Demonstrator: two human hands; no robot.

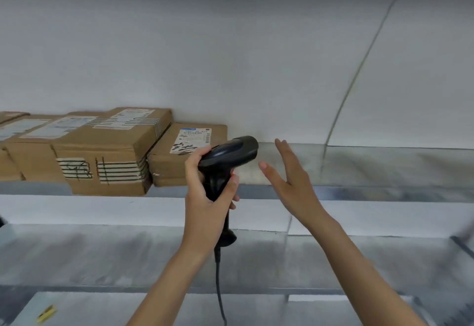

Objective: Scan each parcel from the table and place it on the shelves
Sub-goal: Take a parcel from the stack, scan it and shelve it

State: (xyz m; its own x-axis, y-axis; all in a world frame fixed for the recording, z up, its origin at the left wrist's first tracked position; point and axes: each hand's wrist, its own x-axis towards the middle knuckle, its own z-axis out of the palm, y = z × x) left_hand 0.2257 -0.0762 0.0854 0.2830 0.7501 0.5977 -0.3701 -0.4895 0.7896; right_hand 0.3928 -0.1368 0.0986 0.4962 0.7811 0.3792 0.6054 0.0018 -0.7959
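Head camera looks along the upper shelf (359, 164), a flat sheet of dull, streaky metal with a thin front lip, backed by a plain white wall. On its left end sits a row of brown corrugated cardboard parcels, all flat rectangular boxes. The tall parcel (107, 151) in the middle is bound with striped tape on its front and top, carries a white label, and has black marker scrawl on the tape; its front corner juts past the shelf lip. Just beside it on the right, touching or nearly so, lies the low parcel (169, 161), thinner, with a white printed label and handwritten black marks on top. More labelled boxes (28, 133) continue to the left edge of view. My left grip (207, 187) is clamped round the handle of the black barcode scanner (228, 154), a smooth, glossy plastic pistol shape whose rounded head points right, with a dark cable (219, 287) hanging from its base. My right grip (289, 179) is spread flat, fingers straight and apart, holding nothing, in front of the bare stretch of shelf. Below runs the lower shelf (102, 254), the same grey metal.
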